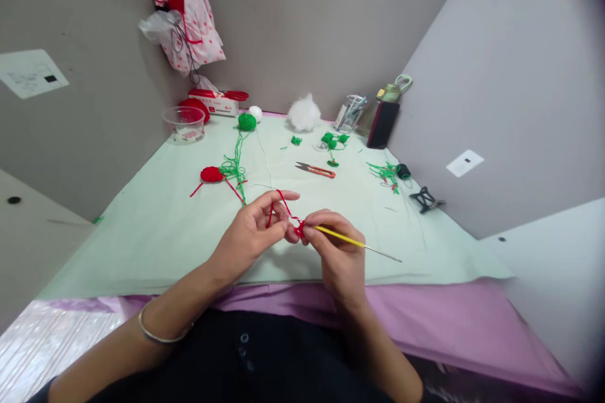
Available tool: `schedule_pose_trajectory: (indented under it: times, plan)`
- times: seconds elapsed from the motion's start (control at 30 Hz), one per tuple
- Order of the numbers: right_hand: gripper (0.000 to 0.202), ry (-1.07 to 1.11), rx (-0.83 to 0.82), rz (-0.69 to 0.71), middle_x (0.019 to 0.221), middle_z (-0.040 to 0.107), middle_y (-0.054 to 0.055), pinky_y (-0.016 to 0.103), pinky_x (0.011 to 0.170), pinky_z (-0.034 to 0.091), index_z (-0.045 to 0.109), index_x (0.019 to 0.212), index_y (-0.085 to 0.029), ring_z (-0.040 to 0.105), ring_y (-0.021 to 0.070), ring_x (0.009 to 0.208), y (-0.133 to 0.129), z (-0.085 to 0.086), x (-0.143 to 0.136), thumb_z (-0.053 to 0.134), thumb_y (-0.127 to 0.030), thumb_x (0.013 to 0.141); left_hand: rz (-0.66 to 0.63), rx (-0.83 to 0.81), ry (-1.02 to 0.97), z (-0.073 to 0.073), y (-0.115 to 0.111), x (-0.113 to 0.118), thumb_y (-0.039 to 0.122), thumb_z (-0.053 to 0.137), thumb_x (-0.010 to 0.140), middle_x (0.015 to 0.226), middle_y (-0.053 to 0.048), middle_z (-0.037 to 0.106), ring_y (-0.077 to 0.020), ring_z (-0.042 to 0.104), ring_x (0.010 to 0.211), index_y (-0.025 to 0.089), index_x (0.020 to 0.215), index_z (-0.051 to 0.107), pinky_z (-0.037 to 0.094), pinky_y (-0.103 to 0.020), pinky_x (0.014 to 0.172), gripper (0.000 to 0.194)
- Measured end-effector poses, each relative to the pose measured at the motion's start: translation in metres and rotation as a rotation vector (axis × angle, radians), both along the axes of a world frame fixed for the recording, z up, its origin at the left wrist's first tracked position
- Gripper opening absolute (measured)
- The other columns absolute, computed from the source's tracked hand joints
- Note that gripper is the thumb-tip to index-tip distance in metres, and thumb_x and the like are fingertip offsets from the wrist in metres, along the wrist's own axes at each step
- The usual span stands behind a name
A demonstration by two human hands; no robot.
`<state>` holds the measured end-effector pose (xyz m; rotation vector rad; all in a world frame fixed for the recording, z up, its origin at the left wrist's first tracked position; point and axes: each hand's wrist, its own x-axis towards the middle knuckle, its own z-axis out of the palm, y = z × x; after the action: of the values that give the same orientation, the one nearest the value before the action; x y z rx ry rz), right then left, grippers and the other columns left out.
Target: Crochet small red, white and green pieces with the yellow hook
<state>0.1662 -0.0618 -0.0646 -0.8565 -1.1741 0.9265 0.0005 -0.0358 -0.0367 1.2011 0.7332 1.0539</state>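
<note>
My right hand (338, 252) grips a crochet hook (340, 236) with a yellow handle, its bare metal end pointing right. A small red crochet piece (300, 228) sits between the fingertips of both hands, at the hook's working end, which is hidden there. My left hand (258, 227) pinches the piece's left side, and red yarn (285, 201) loops over its raised index finger. Beyond that hand lie a red yarn bundle (211, 174) and a tangle of green yarn (233, 169).
Orange thread snips (316, 169) lie mid-table. Farther back are white stuffing (304, 113), green crochet pieces (331, 140), a green ball (246, 121) and a clear tub (185, 126). At right stand a phone (383, 126), a bottle (388, 92) and a black stand (426, 200).
</note>
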Motion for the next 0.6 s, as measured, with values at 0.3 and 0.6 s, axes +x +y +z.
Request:
schedule_pose_trajectory:
  times: [0.3,0.6]
  plan:
    - [0.006,0.070,-0.049,0.054,0.079,0.073,-0.001,0.027,0.064,0.057,0.079,0.086,-0.025,0.067,0.0130,0.066,0.0019,0.0007,-0.0001,0.084,-0.023,0.083,-0.092,-0.016,0.012,-0.0007,0.0023,-0.0010,0.018,0.073,0.088,0.089,0.000,0.066,-0.0177,0.070,0.086,0.020,0.130,0.067,0.055,-0.033,0.087,0.042]
    - [0.010,0.166,-0.108,0.076,0.073,0.073,-0.001,0.028,0.061,0.055,0.077,0.084,-0.024,0.065,0.0136,0.063,0.0057,-0.0008,-0.0008,0.086,-0.026,0.080,-0.141,-0.062,-0.088,-0.0033,0.0044,-0.0029,0.025,0.077,0.089,0.091,0.000,0.069,-0.0174,0.072,0.085,0.024,0.129,0.070,0.056,-0.033,0.088,0.041]
